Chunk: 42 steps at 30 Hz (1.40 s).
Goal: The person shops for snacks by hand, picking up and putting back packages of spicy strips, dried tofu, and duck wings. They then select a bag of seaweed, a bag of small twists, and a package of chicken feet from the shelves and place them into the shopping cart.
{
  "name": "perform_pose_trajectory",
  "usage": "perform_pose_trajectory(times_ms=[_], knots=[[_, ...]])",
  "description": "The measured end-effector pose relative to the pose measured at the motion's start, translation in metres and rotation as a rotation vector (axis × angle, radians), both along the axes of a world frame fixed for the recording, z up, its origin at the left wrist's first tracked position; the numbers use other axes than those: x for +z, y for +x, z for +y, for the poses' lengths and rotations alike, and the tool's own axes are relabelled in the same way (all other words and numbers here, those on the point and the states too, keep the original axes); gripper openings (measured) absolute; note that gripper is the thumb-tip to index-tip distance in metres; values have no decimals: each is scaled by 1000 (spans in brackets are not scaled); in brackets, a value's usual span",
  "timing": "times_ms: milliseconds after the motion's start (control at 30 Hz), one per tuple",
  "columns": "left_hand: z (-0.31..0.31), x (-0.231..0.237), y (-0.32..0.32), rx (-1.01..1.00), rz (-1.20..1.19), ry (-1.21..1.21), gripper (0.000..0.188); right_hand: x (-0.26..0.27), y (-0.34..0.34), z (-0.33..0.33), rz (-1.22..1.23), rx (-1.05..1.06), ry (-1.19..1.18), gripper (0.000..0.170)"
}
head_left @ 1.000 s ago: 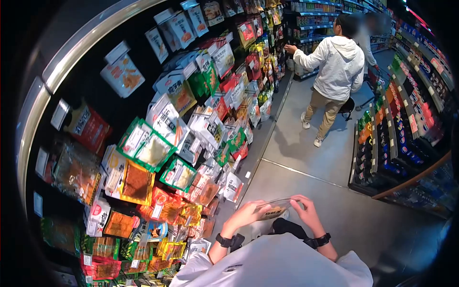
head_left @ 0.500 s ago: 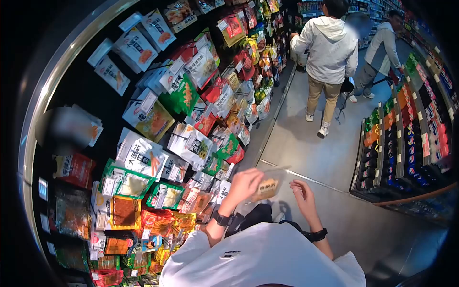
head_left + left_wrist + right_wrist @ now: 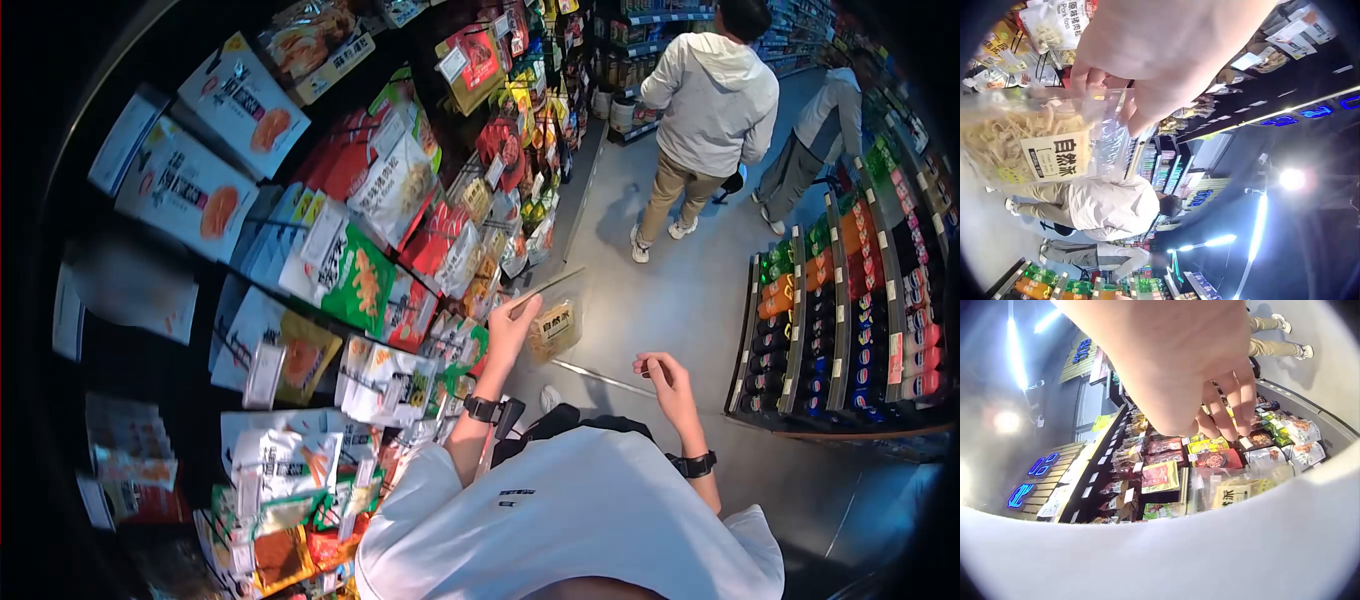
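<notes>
My left hand (image 3: 512,330) pinches the top edge of a clear snack bag (image 3: 556,325), which hangs from its fingers beside the rack. In the left wrist view, pale shredded food shows through the snack bag (image 3: 1035,137), and a cream label with dark characters sits on its front. Thumb and fingers of the left hand (image 3: 1154,50) close on the bag's transparent upper strip. My right hand (image 3: 668,378) is held apart from the bag, holding nothing, with its fingers loosely bent. The right wrist view has the right hand (image 3: 1210,381) in front of the hanging packets.
A rack of hanging snack packets (image 3: 400,190) fills the left side, close to my left arm. Bottled drinks (image 3: 860,330) stand on stepped shelves at the right. In the aisle ahead are a person in a white hooded jacket (image 3: 715,110) and another person (image 3: 825,125) leaning over.
The right hand has let go of the bag and moved away from it. My left hand has raised the bag forward, toward the rack. The second person has come into fuller view.
</notes>
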<state>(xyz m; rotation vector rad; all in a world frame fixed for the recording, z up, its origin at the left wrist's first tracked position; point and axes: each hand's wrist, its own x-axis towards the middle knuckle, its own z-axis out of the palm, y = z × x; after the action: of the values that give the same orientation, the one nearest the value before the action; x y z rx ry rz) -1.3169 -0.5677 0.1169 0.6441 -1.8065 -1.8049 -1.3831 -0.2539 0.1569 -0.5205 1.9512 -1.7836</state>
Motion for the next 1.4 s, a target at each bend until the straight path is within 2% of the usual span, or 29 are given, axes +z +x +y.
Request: perform_pose_trajectory(times_ms=[167,300,400,433,600,700,733,800,967,1067,1167,1400], knots=[[-64,-46,-64,66,11,171,31,2,-52,-38,24,36,57,26],[-91,-58,-101,124,-37,26,32,-2,-101,-67,-16,82,66,27],[-112,-77,-128,230,-30,63,34,-11,-143,-88,-32,161,68,27],[-119,-74,-136,263,-77,117,35,-14,-161,-98,-45,191,64,27],[-143,-73,-180,483,-25,80,35,-33,-258,-147,-63,370,-17,26],[-155,-74,-204,613,-39,127,34,-27,-323,-176,-57,489,-24,26],[-159,-78,-207,598,-38,125,31,-27,-342,-182,-53,523,-9,26],[-165,-78,-210,563,-42,122,28,-23,-377,-192,-72,567,9,29],[-156,-80,-223,810,-122,142,28,-41,-449,-221,-71,596,21,29],[-158,-62,-220,796,-206,63,30,-47,-462,-234,-102,586,35,30],[-162,-36,-227,789,-17,75,29,-45,-461,-246,-108,617,60,31],[-185,-51,-229,726,28,56,27,-26,-433,-262,-136,678,81,32]])
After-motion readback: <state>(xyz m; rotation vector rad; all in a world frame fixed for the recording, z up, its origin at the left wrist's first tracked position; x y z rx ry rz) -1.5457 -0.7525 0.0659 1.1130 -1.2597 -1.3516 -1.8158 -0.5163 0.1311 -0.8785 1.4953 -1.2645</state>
